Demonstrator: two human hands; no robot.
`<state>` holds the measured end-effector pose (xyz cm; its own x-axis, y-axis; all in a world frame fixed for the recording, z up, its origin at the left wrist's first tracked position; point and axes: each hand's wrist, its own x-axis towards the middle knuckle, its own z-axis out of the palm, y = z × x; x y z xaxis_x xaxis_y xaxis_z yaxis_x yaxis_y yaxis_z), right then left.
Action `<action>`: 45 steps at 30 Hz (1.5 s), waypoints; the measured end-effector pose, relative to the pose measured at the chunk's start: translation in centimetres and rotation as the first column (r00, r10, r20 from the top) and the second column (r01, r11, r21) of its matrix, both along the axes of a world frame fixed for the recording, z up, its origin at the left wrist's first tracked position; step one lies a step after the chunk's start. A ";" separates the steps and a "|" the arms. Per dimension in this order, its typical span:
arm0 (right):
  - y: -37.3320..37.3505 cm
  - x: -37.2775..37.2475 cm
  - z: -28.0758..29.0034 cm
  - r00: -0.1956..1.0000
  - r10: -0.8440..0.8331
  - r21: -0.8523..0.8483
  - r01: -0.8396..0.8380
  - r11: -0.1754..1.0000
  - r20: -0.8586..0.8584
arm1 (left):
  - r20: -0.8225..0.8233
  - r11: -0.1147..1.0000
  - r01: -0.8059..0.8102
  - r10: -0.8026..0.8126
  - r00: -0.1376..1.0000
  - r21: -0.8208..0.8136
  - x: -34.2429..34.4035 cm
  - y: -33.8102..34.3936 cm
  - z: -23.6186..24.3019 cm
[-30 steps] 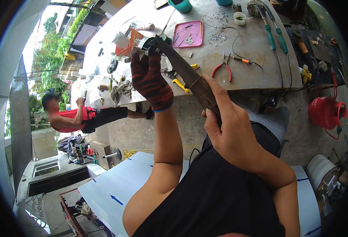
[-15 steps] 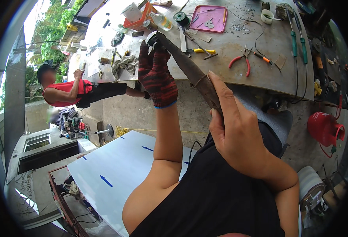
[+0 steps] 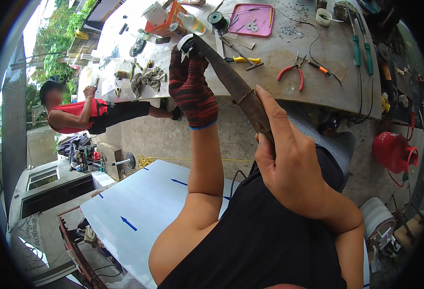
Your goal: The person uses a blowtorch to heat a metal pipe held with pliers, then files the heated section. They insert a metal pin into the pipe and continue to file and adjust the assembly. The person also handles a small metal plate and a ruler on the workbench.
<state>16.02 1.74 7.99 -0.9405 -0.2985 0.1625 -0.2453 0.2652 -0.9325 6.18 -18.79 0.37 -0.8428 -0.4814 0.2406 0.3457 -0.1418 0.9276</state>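
Note:
My left hand [image 3: 192, 94] wears a red-and-black striped knit glove. Its closed fingers hold a small shiny, whitish curved piece [image 3: 185, 43] whose exact kind I cannot make out. The far end of a long, dark brown tapered tool [image 3: 226, 71] with a ring round its lower part lies against that piece. Bare, my right hand [image 3: 294, 164] grips the tool's near end, forefinger stretched along its side and thumb underneath. Both hands are raised at the near edge of the metal worktable [image 3: 192, 91]. Beyond the tool lies a yellow-handled tool [image 3: 245, 60].
Red-handled pliers [image 3: 293, 72], an orange-handled tool [image 3: 320, 68], a pink tray [image 3: 251, 21], a wire spool [image 3: 217, 20] and an orange basket [image 3: 166, 24] are on the table. A red gas cylinder [image 3: 390, 151] stands right. A person in red [image 3: 79, 113] works at left.
My view has shifted slightly, so the table's things sit a little higher and further left. The person in red has raised a hand. My grips stay the same.

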 end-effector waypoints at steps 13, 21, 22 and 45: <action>0.1 0.6 -0.1 1.000 -0.002 -0.010 0.002 1.000 -0.003 | -0.017 1.000 -0.003 0.003 1.000 0.006 0.0 0.0 -0.1; 0.1 0.7 -0.3 1.000 -0.007 -0.034 0.007 0.999 -0.009 | 0.008 0.999 -0.051 0.051 0.999 -0.011 0.0 0.5 0.2; 0.2 0.7 -0.3 1.000 -0.008 -0.042 0.008 0.999 -0.009 | 0.004 0.998 -0.057 0.057 0.998 -0.021 -0.1 0.4 0.0; 0.5 0.7 0.2 0.998 0.007 -0.096 -0.001 0.995 0.065 | -0.046 0.994 -0.026 0.021 0.999 -0.110 -0.5 0.4 0.1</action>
